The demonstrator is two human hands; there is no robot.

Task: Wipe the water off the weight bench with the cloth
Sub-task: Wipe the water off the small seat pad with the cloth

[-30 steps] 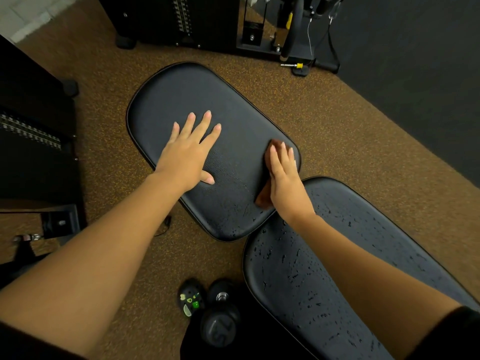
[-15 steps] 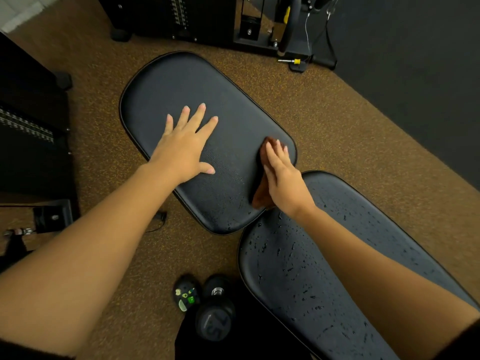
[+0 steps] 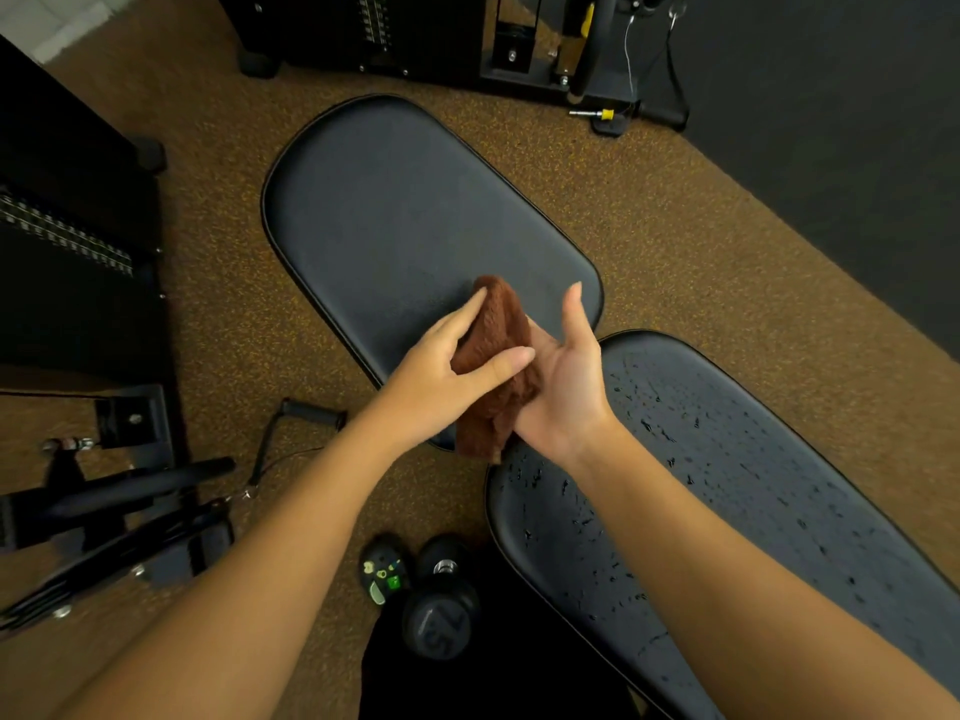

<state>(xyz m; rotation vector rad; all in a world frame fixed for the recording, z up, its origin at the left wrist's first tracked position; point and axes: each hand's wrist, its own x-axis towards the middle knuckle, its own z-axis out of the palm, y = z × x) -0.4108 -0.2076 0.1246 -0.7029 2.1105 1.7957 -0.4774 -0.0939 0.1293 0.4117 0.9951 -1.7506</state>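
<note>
The black weight bench has two pads. The far pad (image 3: 395,220) looks dry and matte. The near pad (image 3: 727,485) is dotted with water drops. A brown fluffy cloth (image 3: 498,350) is bunched up above the gap between the pads. My left hand (image 3: 447,371) pinches it from the left with thumb and fingers. My right hand (image 3: 566,376) lies palm up under the cloth's right side, fingers pointing away, cradling it. The cloth's lower end hangs down over the near end of the far pad.
A dumbbell marked 25 (image 3: 441,615) and a small green-marked object (image 3: 382,571) lie on the brown floor below the hands. Black machine frames stand at the left (image 3: 78,262) and at the top (image 3: 415,28). A cable handle (image 3: 311,413) lies on the floor left of the bench.
My left hand has left the far pad and come right to grip the cloth. My right hand has lifted the cloth off the pad and turned palm up.
</note>
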